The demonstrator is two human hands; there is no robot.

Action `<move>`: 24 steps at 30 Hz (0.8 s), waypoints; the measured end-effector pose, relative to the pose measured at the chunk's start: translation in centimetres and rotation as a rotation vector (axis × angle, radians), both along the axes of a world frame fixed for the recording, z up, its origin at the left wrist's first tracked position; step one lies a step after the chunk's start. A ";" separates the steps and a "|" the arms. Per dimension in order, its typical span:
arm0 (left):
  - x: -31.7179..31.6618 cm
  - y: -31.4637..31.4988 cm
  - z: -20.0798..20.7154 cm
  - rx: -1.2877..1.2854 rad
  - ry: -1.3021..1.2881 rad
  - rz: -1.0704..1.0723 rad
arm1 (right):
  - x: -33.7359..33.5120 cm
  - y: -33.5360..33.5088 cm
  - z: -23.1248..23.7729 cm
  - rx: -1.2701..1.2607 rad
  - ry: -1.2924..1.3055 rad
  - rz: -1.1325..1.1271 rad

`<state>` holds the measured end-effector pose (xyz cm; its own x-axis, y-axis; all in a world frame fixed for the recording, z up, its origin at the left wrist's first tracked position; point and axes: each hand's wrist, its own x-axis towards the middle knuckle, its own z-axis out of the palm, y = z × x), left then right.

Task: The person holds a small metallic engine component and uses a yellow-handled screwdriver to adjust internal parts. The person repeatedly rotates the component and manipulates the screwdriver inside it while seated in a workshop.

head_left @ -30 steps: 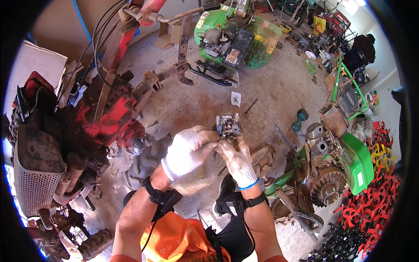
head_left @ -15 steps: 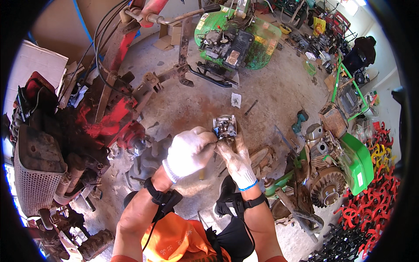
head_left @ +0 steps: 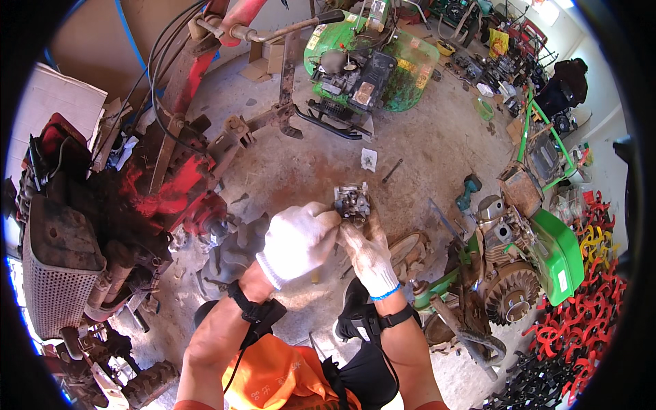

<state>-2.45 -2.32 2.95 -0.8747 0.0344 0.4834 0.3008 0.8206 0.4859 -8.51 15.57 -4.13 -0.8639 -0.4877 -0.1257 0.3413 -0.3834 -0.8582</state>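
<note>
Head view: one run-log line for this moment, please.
left hand: gloved, gripping small metal engine part | right hand: gloved, holding it from below | held above dirt floor

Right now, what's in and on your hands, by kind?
White gloves: 2, on the left hand and right hand
Black wrist straps: 2
Small metal engine part, held between both hands: 1
Total: 5
</note>
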 end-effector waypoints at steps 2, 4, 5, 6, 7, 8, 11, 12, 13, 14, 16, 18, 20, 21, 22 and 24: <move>0.0 0.2 0.0 -0.034 0.022 0.003 | -0.1 0.0 -0.1 -0.010 0.019 -0.004; 0.0 0.5 -0.1 -0.034 0.042 0.009 | -0.2 0.0 -0.2 0.017 0.036 -0.020; -0.1 0.6 -0.1 -0.020 0.069 0.011 | -0.2 0.1 -0.4 0.005 0.045 -0.025; -0.1 0.7 -0.2 -0.007 0.086 0.014 | -0.3 0.1 -0.5 0.028 0.047 -0.030; -0.1 0.8 -0.2 0.006 0.088 0.016 | -0.3 0.2 -0.7 0.033 0.051 -0.035; -0.1 0.8 -0.2 -0.029 0.109 0.014 | -0.4 0.2 -0.9 0.007 0.066 -0.034; -0.1 0.9 -0.2 -0.128 0.130 0.002 | -0.4 0.2 -1.3 0.044 0.091 -0.048; -0.1 0.9 -0.2 -0.160 0.141 -0.003 | -0.4 0.3 -1.4 0.061 0.078 -0.063; -0.2 0.9 -0.1 -0.190 0.153 -0.008 | -0.4 0.4 -1.5 0.059 0.065 -0.074; -0.2 0.9 -0.1 -0.191 0.118 -0.015 | -0.3 0.5 -1.5 0.027 0.045 -0.086; -0.3 0.9 0.1 -0.193 0.048 -0.028 | -0.3 0.6 -1.5 0.085 0.044 -0.096; -0.3 0.7 0.2 -0.158 0.058 -0.040 | -0.3 0.7 -1.3 0.095 0.031 -0.092; -0.3 0.6 0.2 -0.130 0.061 -0.038 | -0.3 0.7 -1.1 0.057 0.019 -0.067; -0.3 0.6 0.2 -0.120 0.060 -0.029 | -0.3 0.7 -1.0 0.083 0.018 -0.065; -0.3 0.6 0.2 -0.110 0.060 -0.020 | -0.3 0.6 -0.9 0.079 0.028 -0.059; -0.2 0.6 0.2 -0.107 0.080 -0.015 | -0.4 0.6 -0.7 0.071 0.036 -0.049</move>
<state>-2.67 -1.69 3.10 -0.8327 0.1019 0.5443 0.3473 0.8616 0.3701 -8.87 16.13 -4.82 -0.8913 -0.4353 -0.1267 0.2918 -0.3370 -0.8951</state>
